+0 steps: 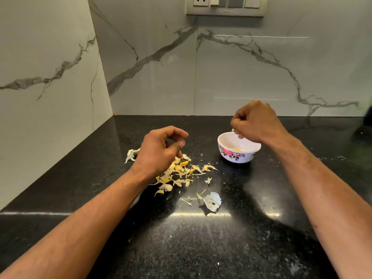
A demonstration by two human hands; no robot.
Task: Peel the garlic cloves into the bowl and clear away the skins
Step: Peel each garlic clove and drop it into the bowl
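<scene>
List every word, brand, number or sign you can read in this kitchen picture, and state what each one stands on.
None can be read.
The switch plate on the wall carries a tiny mark at its lower edge, too small to read.
The bowl bears only a flower pattern, no lettering.

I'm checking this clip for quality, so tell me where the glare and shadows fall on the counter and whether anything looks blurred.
Head view: bright glare streaks cross the black counter just below the large garlic skin; both forearms cast dark shadows beside that glare; a dark object at the far right edge is smeared; the wall's straight edges lean, a wide-angle effect.
</scene>
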